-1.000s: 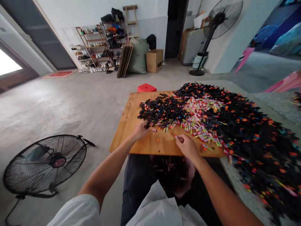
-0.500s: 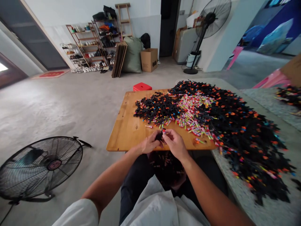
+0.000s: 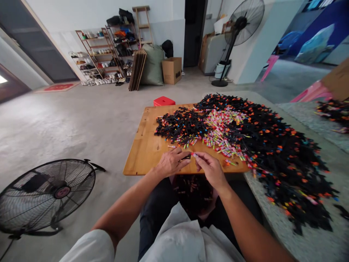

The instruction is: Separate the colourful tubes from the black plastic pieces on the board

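The left hand (image 3: 171,161), fingers half-curled, holds a dark piece (image 3: 186,157), mostly hidden, its shape unclear. The right hand (image 3: 210,168), thumb and fingertip pinched together, grips a small tube (image 3: 194,155) at its 10 o'clock; whether tube and piece touch, I can't tell. More tubes (image 3: 218,131) lie at 1 o'clock from the hands; at 6, a container (image 3: 213,207) sits shadowed, partly under the board (image 3: 141,145); at 8, the left edge cuts off a fan (image 3: 62,192)

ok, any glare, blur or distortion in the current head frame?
Head view throughout: soft sheen on the concrete floor; floor fan looks stretched near the left edge; black pieces at right run together; area below the wooden table is dark.
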The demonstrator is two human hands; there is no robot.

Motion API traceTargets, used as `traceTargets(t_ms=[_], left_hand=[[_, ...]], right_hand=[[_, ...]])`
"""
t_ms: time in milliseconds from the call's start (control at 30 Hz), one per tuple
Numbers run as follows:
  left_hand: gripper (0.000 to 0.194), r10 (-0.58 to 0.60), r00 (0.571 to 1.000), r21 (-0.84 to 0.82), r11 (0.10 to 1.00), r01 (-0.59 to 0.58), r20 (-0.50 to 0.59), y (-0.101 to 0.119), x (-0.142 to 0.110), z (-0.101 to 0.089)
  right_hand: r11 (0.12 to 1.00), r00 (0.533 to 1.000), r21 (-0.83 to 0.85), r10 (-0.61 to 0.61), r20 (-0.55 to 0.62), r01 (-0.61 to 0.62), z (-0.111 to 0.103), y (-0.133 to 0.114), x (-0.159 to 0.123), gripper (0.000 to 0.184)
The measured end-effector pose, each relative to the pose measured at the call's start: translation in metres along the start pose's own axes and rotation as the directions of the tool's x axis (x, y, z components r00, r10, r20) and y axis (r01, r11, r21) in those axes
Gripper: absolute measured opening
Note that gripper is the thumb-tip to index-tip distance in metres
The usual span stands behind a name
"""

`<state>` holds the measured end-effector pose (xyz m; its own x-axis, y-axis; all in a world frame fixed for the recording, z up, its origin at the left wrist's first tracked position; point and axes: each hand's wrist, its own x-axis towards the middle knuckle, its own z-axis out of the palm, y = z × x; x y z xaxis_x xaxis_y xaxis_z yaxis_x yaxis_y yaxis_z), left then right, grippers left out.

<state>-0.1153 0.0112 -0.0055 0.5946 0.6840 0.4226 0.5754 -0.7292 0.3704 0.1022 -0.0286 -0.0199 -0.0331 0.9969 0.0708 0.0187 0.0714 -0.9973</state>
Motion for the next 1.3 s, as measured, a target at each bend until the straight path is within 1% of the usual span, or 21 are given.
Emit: traceTargets(t_ms=[100, 333, 433, 633, 700, 767, 833, 933, 1000, 1033, 1100, 1167, 1200, 1233, 1267, 1300], left_hand=[[0.051, 0.033, 0.999, 0.082, 0.996, -0.036, 0.027, 0.000, 0.001, 0.000], [0.049, -0.022, 0.991, 0.092, 0.996, 0.009, 0.132, 0.002, 0.002, -0.002], [0.050, -0.035, 0.989, 0.084, 0.996, 0.023, 0.144, 0.002, 0.003, -0.002], [0.049, -0.045, 0.988, 0.086, 0.996, 0.032, 0.151, 0.000, 0.002, 0.002], [0.049, -0.048, 0.989, 0.103, 0.994, 0.034, 0.139, 0.000, 0.002, 0.003], [0.049, -0.044, 0.990, 0.114, 0.993, 0.029, 0.132, 0.000, 0.002, 0.002], [0.050, -0.035, 0.991, 0.114, 0.993, 0.020, 0.132, 0.001, 0.002, 0.002], [0.049, -0.039, 0.989, 0.081, 0.996, 0.028, 0.140, 0.004, -0.001, 0.003], [0.048, -0.060, 0.984, 0.022, 0.998, 0.057, 0.166, 0.007, -0.006, 0.007], [0.047, -0.067, 0.980, -0.025, 0.997, 0.073, 0.190, 0.007, -0.010, 0.009], [0.049, -0.054, 0.967, -0.146, 0.985, 0.093, 0.250, 0.002, -0.016, 0.012], [0.054, -0.024, 0.958, -0.273, 0.956, 0.105, 0.286, -0.011, -0.021, 0.013], [0.054, -0.036, 0.960, -0.315, 0.941, 0.127, 0.277, -0.022, -0.022, 0.014], [0.050, -0.077, 0.965, -0.334, 0.929, 0.161, 0.250, -0.034, -0.021, 0.014], [0.043, -0.147, 0.968, -0.328, 0.921, 0.209, 0.205, -0.047, -0.019, 0.015], [0.037, -0.240, 0.961, -0.294, 0.917, 0.271, 0.138, -0.060, -0.015, 0.016]], right_hand=[[0.999, 1.000, -0.050, -0.013, -0.010, 0.012, -0.003, 0.001, -0.001, 0.047], [0.973, 0.999, -0.229, -0.017, -0.028, 0.010, -0.007, -0.005, -0.007, 0.047], [0.955, 0.998, -0.293, -0.047, -0.041, 0.033, -0.006, -0.010, -0.008, 0.043], [0.913, 0.994, -0.396, -0.109, -0.004, 0.098, -0.005, -0.012, -0.005, 0.035], [0.908, 0.996, -0.412, -0.084, -0.009, 0.073, -0.006, -0.011, -0.006, 0.036], [0.914, 1.000, -0.405, -0.029, -0.008, 0.023, -0.008, -0.011, -0.007, 0.039], [0.921, 0.999, -0.390, 0.025, 0.027, -0.012, -0.011, -0.010, -0.007, 0.041], [0.925, 0.992, -0.379, 0.072, 0.104, -0.028, -0.016, -0.010, -0.005, 0.040], [0.924, 0.978, -0.381, 0.108, 0.179, -0.032, -0.020, -0.009, -0.003, 0.038], [0.922, 0.962, -0.384, 0.143, 0.234, -0.044, -0.022, -0.008, -0.001, 0.036], [0.911, 0.906, -0.403, 0.239, 0.350, -0.085, -0.028, -0.005, 0.000, 0.033], [0.885, 0.844, -0.453, 0.321, 0.429, -0.107, -0.036, 0.000, 0.002, 0.031], [0.868, 0.822, -0.487, 0.347, 0.452, -0.099, -0.039, 0.003, 0.004, 0.030], [0.848, 0.807, -0.525, 0.361, 0.467, -0.075, -0.042, 0.006, 0.007, 0.028], [0.823, 0.804, -0.567, 0.362, 0.472, -0.038, -0.044, 0.008, 0.012, 0.026], [0.790, 0.813, -0.613, 0.351, 0.465, 0.010, -0.043, 0.010, 0.018, 0.024]])
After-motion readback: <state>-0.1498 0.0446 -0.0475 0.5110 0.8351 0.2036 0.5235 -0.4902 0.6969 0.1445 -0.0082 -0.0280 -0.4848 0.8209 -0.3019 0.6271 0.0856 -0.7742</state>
